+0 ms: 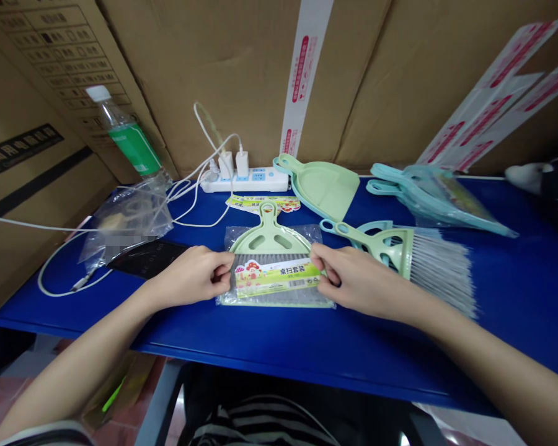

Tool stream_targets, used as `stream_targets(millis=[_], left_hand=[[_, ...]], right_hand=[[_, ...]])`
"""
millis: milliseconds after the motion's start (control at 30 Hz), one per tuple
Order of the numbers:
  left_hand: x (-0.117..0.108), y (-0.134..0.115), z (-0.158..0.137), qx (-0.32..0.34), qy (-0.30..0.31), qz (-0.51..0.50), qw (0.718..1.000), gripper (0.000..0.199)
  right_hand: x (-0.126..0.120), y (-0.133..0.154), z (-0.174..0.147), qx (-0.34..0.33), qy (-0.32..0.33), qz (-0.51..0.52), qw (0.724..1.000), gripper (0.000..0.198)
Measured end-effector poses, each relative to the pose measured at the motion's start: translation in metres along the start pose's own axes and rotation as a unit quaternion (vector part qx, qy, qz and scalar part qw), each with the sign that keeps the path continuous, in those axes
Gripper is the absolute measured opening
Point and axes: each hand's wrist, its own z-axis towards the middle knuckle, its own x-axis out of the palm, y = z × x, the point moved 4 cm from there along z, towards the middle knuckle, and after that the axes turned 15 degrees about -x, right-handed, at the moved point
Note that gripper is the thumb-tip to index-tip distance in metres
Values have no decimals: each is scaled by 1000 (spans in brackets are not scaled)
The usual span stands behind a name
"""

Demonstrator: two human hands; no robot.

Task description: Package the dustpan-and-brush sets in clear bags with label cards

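Note:
A green brush-and-dustpan set (270, 238) lies on the blue table in a clear plastic bag, its handle pointing away from me. A printed label card (276, 279) lies across the grey bristles. My left hand (204, 272) has its fingers closed on the bag's left edge. On the opposite edge, my right hand (337, 272) pinches the bag beside the card's right end. Close to my right hand lies a loose green brush (390, 244) with grey bristles, partly over a blue one.
Behind are stacked green and blue dustpans (328, 183), bagged blue dustpans (446, 195), loose label cards (260, 203) and a white power strip (255, 179) with cables. To the left are a phone (144, 257), a crumpled plastic bag (125, 217) and a bottle (130, 139). Cardboard (232, 68) walls the back.

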Motion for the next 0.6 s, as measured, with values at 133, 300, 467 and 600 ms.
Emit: stream_targets(millis=[133,300,467,600], left_hand=[[0,1,0,6,1,-2,1000,18],[0,1,-1,7,5,-8,1000,19],[1,1,-1,8,8,-8,1000,20],[0,0,0,8,11,-8,1000,20]], right_hand=[[0,1,0,-5,-9,-10,1000,25],[-1,2,-1,2,-5,-7,1000,27],[-1,1,0,0,-6,-1,1000,27],[0,1,0,0,-4,4,1000,28]])
